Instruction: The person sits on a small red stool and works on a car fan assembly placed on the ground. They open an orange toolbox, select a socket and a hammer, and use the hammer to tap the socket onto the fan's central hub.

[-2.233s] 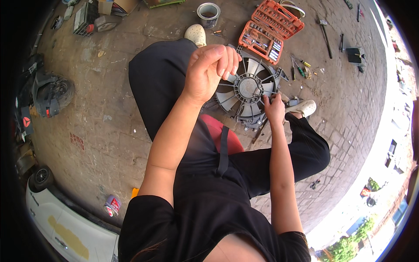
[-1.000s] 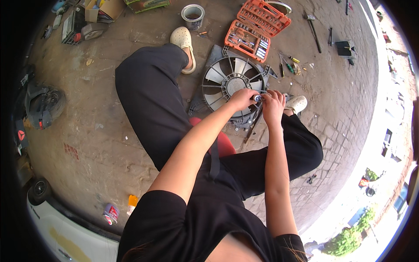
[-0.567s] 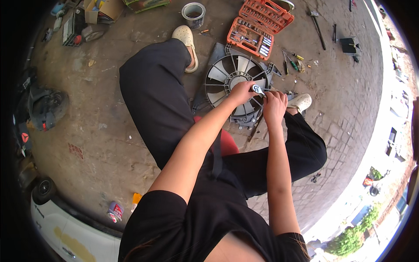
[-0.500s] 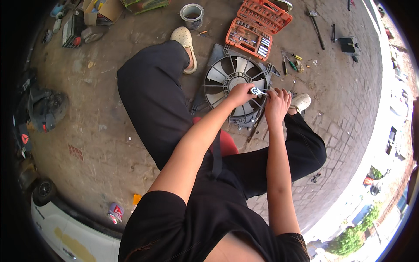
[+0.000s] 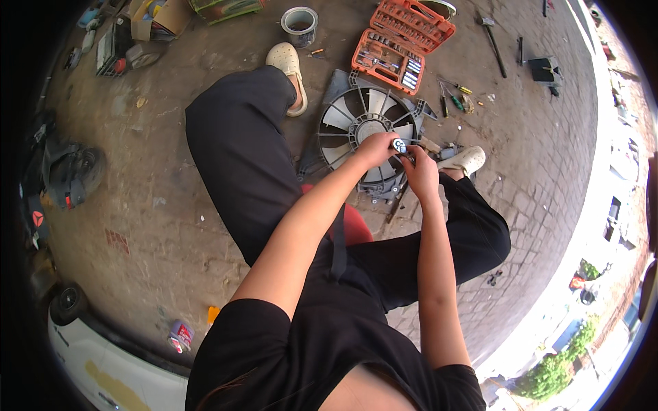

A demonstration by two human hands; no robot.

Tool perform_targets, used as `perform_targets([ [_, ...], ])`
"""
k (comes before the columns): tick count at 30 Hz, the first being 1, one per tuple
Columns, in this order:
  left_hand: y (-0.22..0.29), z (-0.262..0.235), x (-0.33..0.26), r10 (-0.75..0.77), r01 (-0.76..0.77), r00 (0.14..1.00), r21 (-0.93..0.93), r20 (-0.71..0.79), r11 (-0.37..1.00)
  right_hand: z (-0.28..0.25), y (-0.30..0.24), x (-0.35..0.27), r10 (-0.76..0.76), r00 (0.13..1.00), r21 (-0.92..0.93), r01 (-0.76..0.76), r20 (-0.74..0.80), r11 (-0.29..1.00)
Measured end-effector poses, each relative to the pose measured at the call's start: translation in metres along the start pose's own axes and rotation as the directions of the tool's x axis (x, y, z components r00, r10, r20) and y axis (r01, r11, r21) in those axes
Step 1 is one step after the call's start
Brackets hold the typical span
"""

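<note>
A ratchet wrench (image 5: 399,145) with a shiny round head is between my hands, above the lower right part of a radiator fan (image 5: 371,127). My left hand (image 5: 378,150) is closed around the ratchet's head. Fingers of my right hand (image 5: 423,173) are closed on its handle, which is mostly hidden from above. The fan has pale blades in a dark ribbed shroud and lies flat on the ground between my feet. Whatever sits under the ratchet head is covered by my left hand.
An orange socket set case (image 5: 391,58) lies open beyond the fan. Screwdrivers (image 5: 457,101) and a hammer (image 5: 493,46) lie to its right. A metal can (image 5: 299,26) stands at the far side, near a cardboard box (image 5: 161,20). A white car (image 5: 113,363) is at the lower left.
My right hand has moved left and slightly nearer, bringing the ratchet's handle round with it. Its fingers are bent closer to my left hand, which stays at the ratchet's head.
</note>
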State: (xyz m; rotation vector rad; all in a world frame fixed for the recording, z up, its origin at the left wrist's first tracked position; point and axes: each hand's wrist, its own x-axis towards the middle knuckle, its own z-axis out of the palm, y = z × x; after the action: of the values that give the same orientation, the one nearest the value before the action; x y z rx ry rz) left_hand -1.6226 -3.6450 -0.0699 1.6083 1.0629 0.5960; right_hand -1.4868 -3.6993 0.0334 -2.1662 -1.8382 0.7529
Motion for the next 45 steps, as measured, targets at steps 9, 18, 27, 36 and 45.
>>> perform_targets([
  [9,0.001,0.003,-0.009,0.054,-0.053,0.997,-0.019,0.057,0.998,0.014,0.005,0.006,0.078,0.977,0.523,-0.174,0.2,0.834],
  [18,-0.005,0.0,-0.007,-0.035,0.045,0.994,-0.091,0.1,0.995,0.018,0.02,0.009,0.005,0.946,0.76,-0.264,0.325,0.594],
  [27,-0.009,0.006,-0.009,0.125,-0.128,0.985,0.021,0.122,0.992,-0.002,0.004,0.002,-0.257,0.966,0.023,0.258,-0.024,0.966],
  [36,0.002,0.004,-0.004,0.057,-0.059,0.998,-0.037,-0.037,0.998,0.0,-0.002,-0.004,0.044,0.984,0.191,-0.077,0.172,0.979],
  [45,-0.003,0.007,-0.006,0.163,-0.163,0.985,-0.005,0.05,0.987,0.011,-0.005,-0.003,-0.166,0.986,-0.146,0.164,0.0,0.976],
])
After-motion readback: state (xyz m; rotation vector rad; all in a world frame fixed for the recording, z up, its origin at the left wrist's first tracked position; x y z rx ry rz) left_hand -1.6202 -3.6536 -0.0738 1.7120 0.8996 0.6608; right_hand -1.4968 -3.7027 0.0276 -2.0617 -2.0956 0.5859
